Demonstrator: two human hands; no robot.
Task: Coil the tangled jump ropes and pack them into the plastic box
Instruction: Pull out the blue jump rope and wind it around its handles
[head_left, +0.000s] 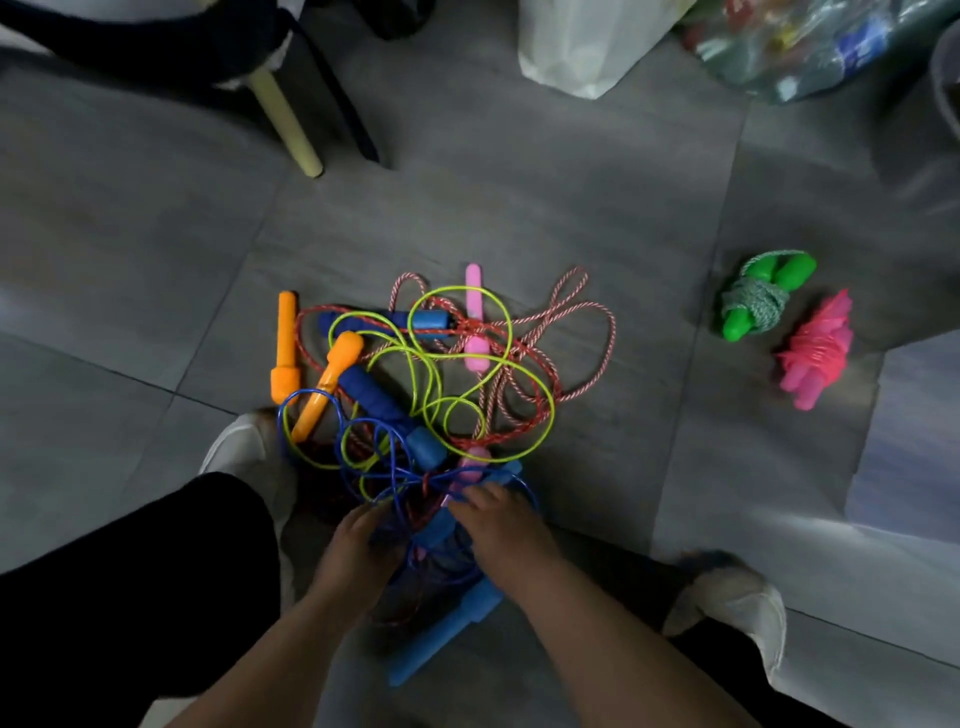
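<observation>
A tangle of jump ropes (447, 384) lies on the grey floor: a yellow-green cord, a red-and-white twisted rope, a blue cord, with orange handles (284, 345), dark blue handles (374, 395) and a pink handle (474, 317). My left hand (358, 551) and my right hand (501, 530) reach into the near edge of the tangle, fingers among the blue cord loops; the grip is blurred. A light blue handle (447, 631) lies below my hands. At the right lie a coiled green-handled rope (756, 301) and a coiled pink rope (818, 353).
My two feet in pale shoes (236, 447) (737, 603) flank the tangle. A chair leg (288, 124) stands at the upper left. A white bag (587, 47) and a bag of colourful items (810, 41) sit at the top. A pale translucent box edge (914, 441) shows at the right.
</observation>
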